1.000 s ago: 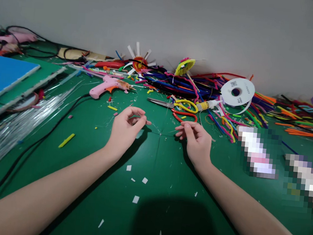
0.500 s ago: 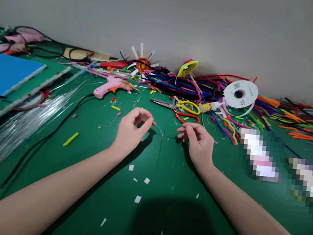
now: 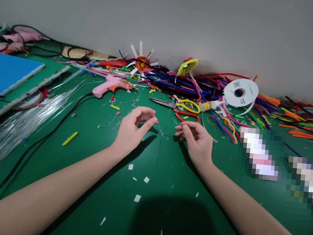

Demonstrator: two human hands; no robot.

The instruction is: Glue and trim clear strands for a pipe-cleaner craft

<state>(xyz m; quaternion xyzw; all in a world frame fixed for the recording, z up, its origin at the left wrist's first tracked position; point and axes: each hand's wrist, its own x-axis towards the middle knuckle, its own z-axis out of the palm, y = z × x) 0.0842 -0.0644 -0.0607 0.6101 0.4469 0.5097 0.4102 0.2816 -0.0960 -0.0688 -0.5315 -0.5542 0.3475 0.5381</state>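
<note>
My left hand [image 3: 133, 130] hovers over the green mat [image 3: 156, 176], thumb and fingers curled together in a pinch. My right hand [image 3: 195, 139] is a short way to its right, fingertips also pinched and pointing left. Between the two hands runs a very thin clear thread [image 3: 162, 134], barely visible, with fine strands meeting at one point just above the mat. Each hand seems to grip one end of it.
Behind the hands lie yellow-handled scissors [image 3: 174, 105], a pink glue gun [image 3: 108, 85], a small glue bottle [image 3: 211, 106], a white ribbon spool [image 3: 240, 93] and a pile of pipe cleaners [image 3: 176, 83]. A blue board [image 3: 2, 73], clear strands [image 3: 11, 125] and a black cable [image 3: 46, 136] lie left.
Both hands have drawn slightly closer together and the left hand has shifted a little to the right; the thread stays between them.
</note>
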